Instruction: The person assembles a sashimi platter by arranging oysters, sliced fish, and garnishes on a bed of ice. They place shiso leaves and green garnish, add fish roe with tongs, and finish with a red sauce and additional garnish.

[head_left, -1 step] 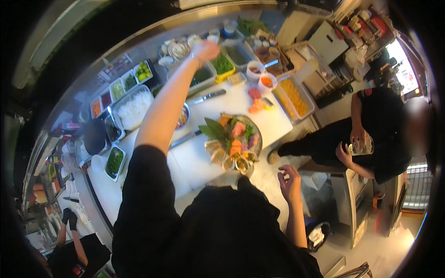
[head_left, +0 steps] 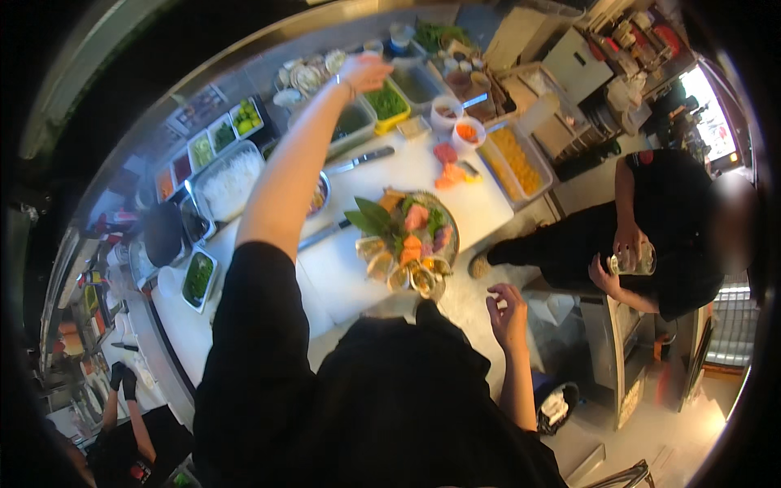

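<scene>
My left hand (head_left: 366, 74) is stretched to the far side of the counter, above the tubs and beside a pile of shells (head_left: 309, 80). It is blurred, and its fingers cannot be made out. Nearest to it is a yellow-rimmed tub of chopped greens (head_left: 386, 102). At my right side, off the counter edge, my right hand (head_left: 508, 319) hangs with loosely bent fingers and nothing visible in them. Between the hands, at the near edge of the white cutting board (head_left: 342, 276), stands a round platter of sliced raw fish, green leaves and oysters (head_left: 413, 244).
A knife (head_left: 362, 159) lies on the board near orange and red fish pieces (head_left: 455, 172). Tubs of white shreds (head_left: 232, 185) and yellow cubes (head_left: 521, 167) flank it. To the right a person (head_left: 651, 236) holds a clear container; a gloved co-worker (head_left: 134, 431) works lower left.
My left hand has shifted slightly farther away and to the right over the tubs. The view has tilted a little. My right hand stays almost in place.
</scene>
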The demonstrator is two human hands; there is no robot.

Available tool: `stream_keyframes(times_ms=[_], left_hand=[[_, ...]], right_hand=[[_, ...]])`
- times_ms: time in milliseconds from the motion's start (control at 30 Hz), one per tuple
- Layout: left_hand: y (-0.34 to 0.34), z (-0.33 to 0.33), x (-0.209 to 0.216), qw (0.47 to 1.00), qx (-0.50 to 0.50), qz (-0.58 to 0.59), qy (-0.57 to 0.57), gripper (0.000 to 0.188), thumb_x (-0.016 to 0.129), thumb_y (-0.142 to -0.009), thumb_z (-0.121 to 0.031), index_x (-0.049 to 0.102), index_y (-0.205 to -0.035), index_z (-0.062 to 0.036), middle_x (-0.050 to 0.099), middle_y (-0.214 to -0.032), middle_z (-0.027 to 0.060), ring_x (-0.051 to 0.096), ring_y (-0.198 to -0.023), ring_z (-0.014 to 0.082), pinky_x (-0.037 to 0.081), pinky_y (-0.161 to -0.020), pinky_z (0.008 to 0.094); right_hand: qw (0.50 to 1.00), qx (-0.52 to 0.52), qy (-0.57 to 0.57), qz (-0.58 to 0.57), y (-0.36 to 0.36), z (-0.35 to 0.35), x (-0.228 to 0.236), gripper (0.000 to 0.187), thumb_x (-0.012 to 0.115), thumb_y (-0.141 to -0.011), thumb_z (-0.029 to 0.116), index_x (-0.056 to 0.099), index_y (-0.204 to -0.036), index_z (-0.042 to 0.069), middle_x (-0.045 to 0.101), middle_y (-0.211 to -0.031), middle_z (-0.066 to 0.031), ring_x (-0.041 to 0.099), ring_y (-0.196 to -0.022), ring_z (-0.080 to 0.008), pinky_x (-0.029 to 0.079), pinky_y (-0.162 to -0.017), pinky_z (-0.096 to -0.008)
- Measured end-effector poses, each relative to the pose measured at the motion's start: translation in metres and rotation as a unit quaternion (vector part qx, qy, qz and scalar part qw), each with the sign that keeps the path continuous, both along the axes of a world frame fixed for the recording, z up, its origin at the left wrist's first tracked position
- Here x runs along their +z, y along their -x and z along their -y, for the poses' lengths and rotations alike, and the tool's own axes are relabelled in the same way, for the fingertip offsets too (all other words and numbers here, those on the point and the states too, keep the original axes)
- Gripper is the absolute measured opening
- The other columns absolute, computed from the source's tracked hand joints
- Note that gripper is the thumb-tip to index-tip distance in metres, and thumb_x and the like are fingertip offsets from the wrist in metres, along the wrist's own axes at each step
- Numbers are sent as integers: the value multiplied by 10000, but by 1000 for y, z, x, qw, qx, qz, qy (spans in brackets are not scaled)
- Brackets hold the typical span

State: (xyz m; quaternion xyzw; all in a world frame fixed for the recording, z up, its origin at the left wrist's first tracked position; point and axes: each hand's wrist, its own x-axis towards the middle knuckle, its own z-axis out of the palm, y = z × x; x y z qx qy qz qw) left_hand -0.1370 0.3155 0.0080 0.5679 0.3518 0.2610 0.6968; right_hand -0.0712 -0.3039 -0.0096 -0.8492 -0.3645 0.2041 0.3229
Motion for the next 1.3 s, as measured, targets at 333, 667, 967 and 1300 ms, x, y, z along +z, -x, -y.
stream_keyframes(times_ms=[333,667,967,1300], left_hand=[[163,227,30,919,95,-101,-370,191,757,-1073,-159,768,-1237,-61,802,-1092,32,725,-980,91,591,-858,285],[167,353,-84,879,67,-336,-331,221,767,-971,-248,828,-1150,-135,754,-923,126,766,-836,356,606,-735,486],[148,357,-99,881,97,-296,-355,209,760,-962,-189,821,-1151,-124,737,-1003,134,752,-812,381,601,-743,508],[122,417,-98,864,171,-254,-400,676,874,-840,-118,637,-1473,-99,756,-1056,111,668,-1010,360,539,-896,474]], right_hand=[[978,128,-133,101,-16,-109,-39,150,762,-933,42,801,-1078,43,767,-993,-116,665,-866,-279,559,-806,-402],[826,470,181,254,16,-275,-24,278,667,-922,143,845,-1134,165,805,-1076,-96,692,-1147,-348,553,-981,-521],[891,438,-37,110,-22,-252,-14,180,718,-893,209,834,-1029,233,775,-1149,-67,667,-1160,-369,516,-969,-549],[879,400,-192,172,-22,-185,-64,219,809,-858,160,826,-1075,188,672,-1098,10,548,-1210,-293,386,-1033,-509]])
